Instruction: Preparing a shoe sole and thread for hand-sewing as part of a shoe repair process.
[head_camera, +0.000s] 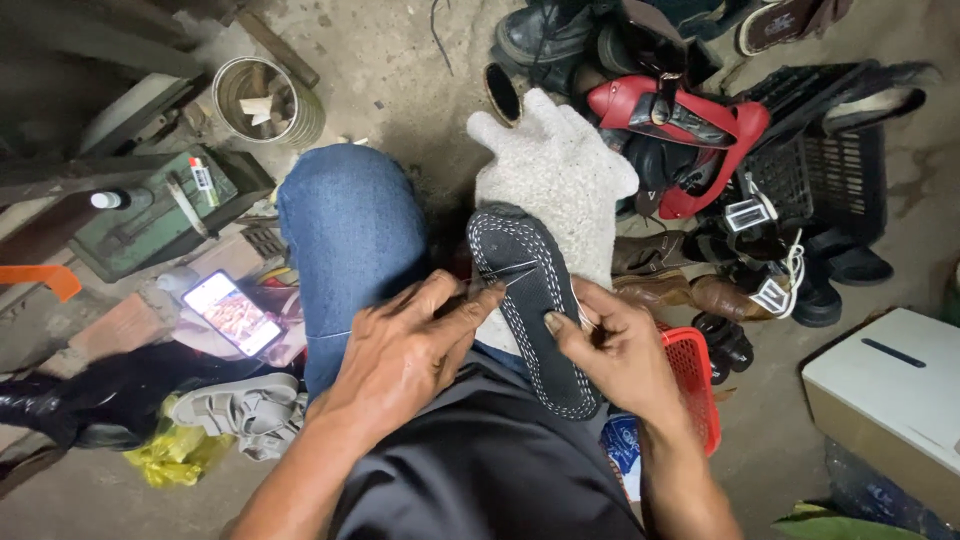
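A dark shoe (535, 300) lies sole up across my lap, with white stitching running round the sole's edge. It rests on a whitish woolly cloth (560, 175) draped over my right knee. My left hand (400, 350) pinches a thin metal needle-like tool (505, 275) whose tip lies on the sole. My right hand (615, 345) grips the shoe's right edge, the thumb pressed on the sole, with a pale thread at its fingers. My left knee in blue jeans (350, 235) is beside the shoe.
A heap of shoes (700, 130), among them a red one, lies at the upper right with a black crate (840, 165). A red basket (695, 375) and a white box (890, 390) sit at right. A lit phone (232, 312), a grey sandal (240, 410) and a tin can (268, 100) are at left.
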